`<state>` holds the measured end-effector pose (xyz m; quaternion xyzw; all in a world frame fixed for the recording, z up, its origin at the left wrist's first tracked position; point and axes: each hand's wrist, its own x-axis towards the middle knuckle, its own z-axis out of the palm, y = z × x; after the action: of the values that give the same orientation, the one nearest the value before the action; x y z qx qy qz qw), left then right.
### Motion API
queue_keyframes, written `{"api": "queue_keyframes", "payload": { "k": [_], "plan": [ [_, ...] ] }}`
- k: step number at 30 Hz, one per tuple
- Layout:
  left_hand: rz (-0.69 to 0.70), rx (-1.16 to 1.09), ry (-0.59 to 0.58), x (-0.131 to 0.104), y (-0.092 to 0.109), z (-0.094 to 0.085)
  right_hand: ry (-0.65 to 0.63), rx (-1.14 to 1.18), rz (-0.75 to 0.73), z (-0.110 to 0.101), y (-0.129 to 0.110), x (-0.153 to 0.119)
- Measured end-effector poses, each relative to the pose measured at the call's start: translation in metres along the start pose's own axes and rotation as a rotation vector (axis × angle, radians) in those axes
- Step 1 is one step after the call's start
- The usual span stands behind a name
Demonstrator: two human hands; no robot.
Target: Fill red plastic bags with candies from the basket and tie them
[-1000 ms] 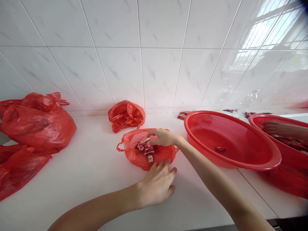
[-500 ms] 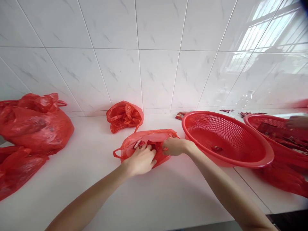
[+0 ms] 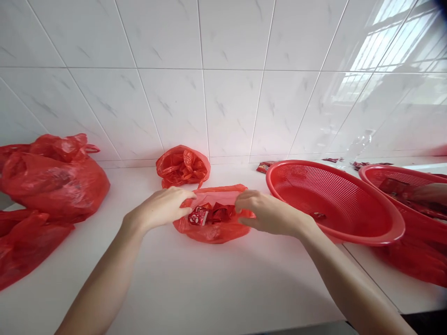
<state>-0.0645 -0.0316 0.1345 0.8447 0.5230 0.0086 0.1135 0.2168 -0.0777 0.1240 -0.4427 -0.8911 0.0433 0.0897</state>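
Head | left hand (image 3: pixel 161 208), right hand (image 3: pixel 268 213) at red bag (image 3: pixel 218 235) edges, grips unclear | counter (image 3: pixel 213 284) room in front

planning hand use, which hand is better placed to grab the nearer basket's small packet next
Probably the right hand: it's closer to the basket and packet; the left hand is across the open bag.
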Motion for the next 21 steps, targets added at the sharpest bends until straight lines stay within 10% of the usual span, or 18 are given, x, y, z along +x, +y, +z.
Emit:
{"api": "queue_keyframes", "payload": {
  "k": [3, 8, 13, 18, 21],
  "plan": [
    [-0.052, 0.001, 0.073, -0.004, -0.007, -0.004, 0.123, -0.167, 0.069, 0.007, -0.001, 0.001],
    [-0.146, -0.032, -0.068, -0.003, -0.011, -0.002, -0.209, -0.224, 0.417, 0.024, 0.003, 0.005],
    [-0.1, -0.106, -0.16, 0.002, -0.018, 0.002, -0.322, -0.135, 0.433, 0.029, 0.008, 0.004],
    [-0.047, -0.158, -0.078, -0.001, -0.025, -0.011, 0.108, 0.157, 0.444, 0.007, 0.013, 0.009],
    [-0.037, -0.327, 0.229, -0.007, -0.029, -0.023, 0.489, 0.448, 0.413, -0.013, 0.016, 0.015]
  ]
}}
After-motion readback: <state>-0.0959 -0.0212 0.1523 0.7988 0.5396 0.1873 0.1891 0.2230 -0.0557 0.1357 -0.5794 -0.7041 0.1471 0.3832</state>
